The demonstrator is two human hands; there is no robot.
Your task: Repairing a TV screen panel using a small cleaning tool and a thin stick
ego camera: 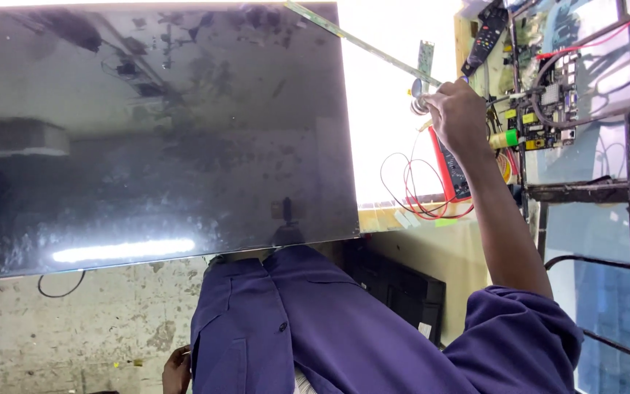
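My right hand reaches far out over the bright workbench and is closed on a small shiny round metal object. It hovers just above a red multimeter with looping red leads. A large dark screen panel lies flat to the left of that hand. My left hand hangs low beside my blue trouser leg, only partly in view, so I cannot see whether its fingers grip anything.
A circuit board with wires sits right of my hand, beside a green and yellow cylinder. A black remote and a long thin strip lie further off. Window bars stand at right. A black panel leans under the bench.
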